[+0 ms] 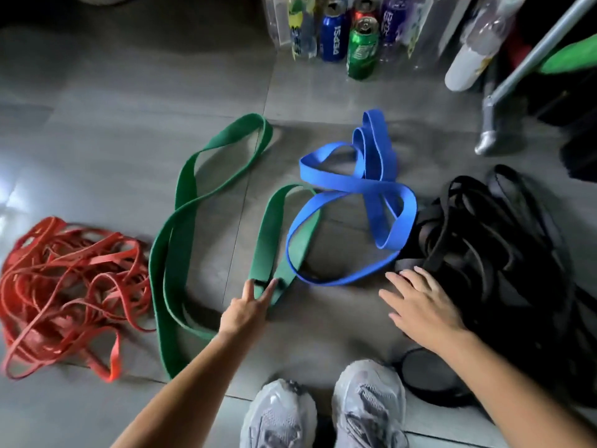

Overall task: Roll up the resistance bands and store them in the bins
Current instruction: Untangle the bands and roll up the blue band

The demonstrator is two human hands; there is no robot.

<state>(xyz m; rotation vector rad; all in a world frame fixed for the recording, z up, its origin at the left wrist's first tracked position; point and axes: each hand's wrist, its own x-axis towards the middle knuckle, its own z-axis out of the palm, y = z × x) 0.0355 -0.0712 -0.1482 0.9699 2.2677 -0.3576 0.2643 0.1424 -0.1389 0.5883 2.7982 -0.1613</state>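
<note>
A wide green band (181, 227) lies in long loops on the grey floor. My left hand (247, 310) touches its near folded end with two straight fingers spread. A blue band (352, 189) lies twisted to the right, overlapping the green one. A tangled pile of thin red bands (68, 286) sits at the left. A heap of black bands (491, 253) sits at the right. My right hand (420, 305) rests flat, fingers spread, on the edge of the black heap. No bin is in view.
Cans and plastic bottles (361, 46) stand in a row at the back. A metal leg (491, 130) comes down at the right. My two grey shoes (323, 412) are at the bottom centre, with a black round object (433, 376) beside them.
</note>
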